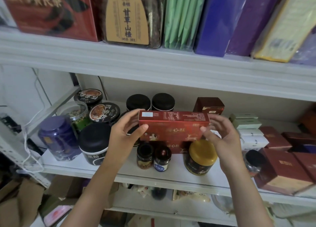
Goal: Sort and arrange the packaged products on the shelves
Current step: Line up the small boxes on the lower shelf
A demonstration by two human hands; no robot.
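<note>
A long red box [174,125] with gold print is held level over the middle shelf [102,168]. My left hand [126,132] grips its left end, thumb on the front face. My right hand [220,134] grips its right end in the same way. A second red box [176,147] of the same kind stands directly beneath it. In front of that stand two small dark jars [153,156] and a jar with a gold lid [200,156].
Black-lidded tins [94,143], a purple tin [58,137] and round tubs [104,113] crowd the shelf's left. Maroon boxes [287,168] and pale boxes [248,125] fill the right. The upper shelf [153,62] carries tall red, green and purple packages. Cardboard cartons lie below left.
</note>
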